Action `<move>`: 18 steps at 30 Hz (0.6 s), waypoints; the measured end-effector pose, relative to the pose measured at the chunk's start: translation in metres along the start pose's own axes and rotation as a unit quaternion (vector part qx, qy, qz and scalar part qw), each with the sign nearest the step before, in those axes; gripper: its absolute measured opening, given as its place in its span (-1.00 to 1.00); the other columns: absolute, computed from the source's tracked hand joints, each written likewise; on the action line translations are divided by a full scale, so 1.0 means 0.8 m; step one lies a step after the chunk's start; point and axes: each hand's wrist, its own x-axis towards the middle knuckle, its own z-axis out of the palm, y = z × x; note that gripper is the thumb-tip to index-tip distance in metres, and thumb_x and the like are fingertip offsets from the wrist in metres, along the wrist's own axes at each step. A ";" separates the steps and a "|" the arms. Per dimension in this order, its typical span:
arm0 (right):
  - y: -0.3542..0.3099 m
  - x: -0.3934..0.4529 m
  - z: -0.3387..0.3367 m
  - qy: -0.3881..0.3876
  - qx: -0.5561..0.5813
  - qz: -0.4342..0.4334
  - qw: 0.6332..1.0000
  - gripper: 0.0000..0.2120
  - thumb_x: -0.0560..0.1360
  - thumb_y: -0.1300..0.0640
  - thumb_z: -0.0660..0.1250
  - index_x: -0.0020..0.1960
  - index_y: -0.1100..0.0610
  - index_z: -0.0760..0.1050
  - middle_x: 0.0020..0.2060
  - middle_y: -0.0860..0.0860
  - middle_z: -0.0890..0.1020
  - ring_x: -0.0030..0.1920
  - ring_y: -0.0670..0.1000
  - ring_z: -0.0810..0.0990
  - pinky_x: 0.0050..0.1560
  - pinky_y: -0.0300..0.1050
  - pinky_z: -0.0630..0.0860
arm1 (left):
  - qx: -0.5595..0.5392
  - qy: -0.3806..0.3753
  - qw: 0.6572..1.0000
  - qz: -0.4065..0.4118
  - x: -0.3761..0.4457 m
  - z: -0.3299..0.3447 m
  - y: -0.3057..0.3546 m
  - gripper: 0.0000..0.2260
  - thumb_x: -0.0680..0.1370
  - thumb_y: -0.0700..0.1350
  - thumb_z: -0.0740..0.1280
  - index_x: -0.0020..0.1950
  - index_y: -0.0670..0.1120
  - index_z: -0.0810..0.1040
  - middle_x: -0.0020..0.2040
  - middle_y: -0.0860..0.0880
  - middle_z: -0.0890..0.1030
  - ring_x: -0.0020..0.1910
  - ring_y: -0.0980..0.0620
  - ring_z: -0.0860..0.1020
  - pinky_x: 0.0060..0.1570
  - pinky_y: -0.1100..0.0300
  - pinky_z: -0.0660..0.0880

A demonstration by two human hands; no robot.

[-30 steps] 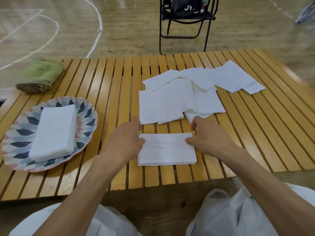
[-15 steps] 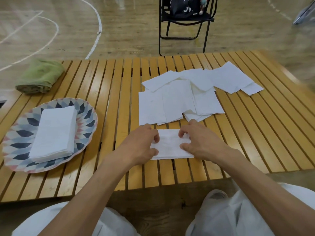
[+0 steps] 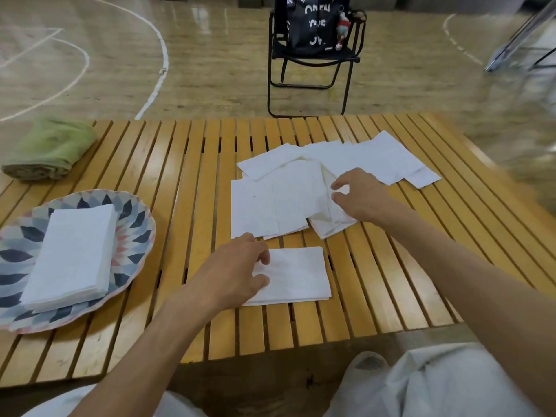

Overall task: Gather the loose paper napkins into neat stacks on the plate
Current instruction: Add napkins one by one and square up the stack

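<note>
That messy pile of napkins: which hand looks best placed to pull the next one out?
The right hand. It is already over the loose pile, fingers curled at a napkin's edge. The left hand rests on the folded napkin nearer the person.

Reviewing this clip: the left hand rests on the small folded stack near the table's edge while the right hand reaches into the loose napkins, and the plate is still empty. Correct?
Not quite. The head view shows the plate already holds a neat napkin stack. The rest stands.
</note>
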 end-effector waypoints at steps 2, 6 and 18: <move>0.012 0.023 0.017 -0.046 -0.094 0.003 0.994 -0.60 0.63 0.02 0.26 0.45 0.06 0.44 0.53 0.09 0.28 0.46 0.14 0.33 0.32 0.02 0.36 | -0.011 0.019 1.000 0.005 0.003 -0.001 0.001 -0.79 0.51 0.06 0.43 0.09 0.16 0.47 0.04 0.18 0.43 -0.01 0.17 0.46 -0.03 0.26 0.46; 0.019 0.044 0.033 -0.066 -0.161 -0.004 0.985 -0.56 0.63 0.00 0.19 0.44 0.18 0.38 0.50 0.14 0.30 0.44 0.20 0.31 0.38 0.11 0.34 | -0.025 0.034 0.999 0.007 0.009 0.000 0.006 -0.79 0.53 0.05 0.41 0.13 0.15 0.49 0.10 0.16 0.45 0.01 0.17 0.46 -0.04 0.29 0.42; -0.030 -0.030 -0.026 0.262 0.095 -0.066 0.958 -0.87 0.56 0.29 0.30 0.05 0.15 0.58 -0.02 0.00 0.63 0.00 -0.01 0.57 0.04 -0.12 0.53 | -0.066 0.081 0.994 -0.001 0.012 -0.012 0.013 -0.71 0.55 0.06 0.39 0.26 0.10 0.49 0.17 0.13 0.47 0.07 0.18 0.46 0.00 0.33 0.38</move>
